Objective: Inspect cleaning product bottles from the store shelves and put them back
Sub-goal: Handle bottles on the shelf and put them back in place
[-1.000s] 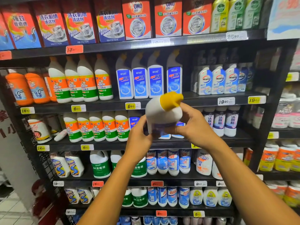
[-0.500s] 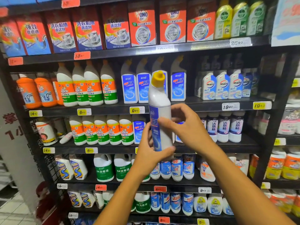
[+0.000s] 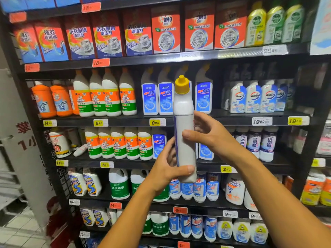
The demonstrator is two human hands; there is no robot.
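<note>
Head view: a white bottle [image 3: 184,140] with a yellow cap [image 3: 182,85] stands upright before the store shelves [image 3: 125,122], left hand [image 3: 166,169] gripping its base, right hand [image 3: 209,135] pinching its middle.

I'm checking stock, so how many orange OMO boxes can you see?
3, side by side on one shelf: left OMO box, middle OMO box, right OMO box. More may be hidden behind them.

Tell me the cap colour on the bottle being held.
Yellow cap on the white plastic bottle, clearest in the head view.
</note>
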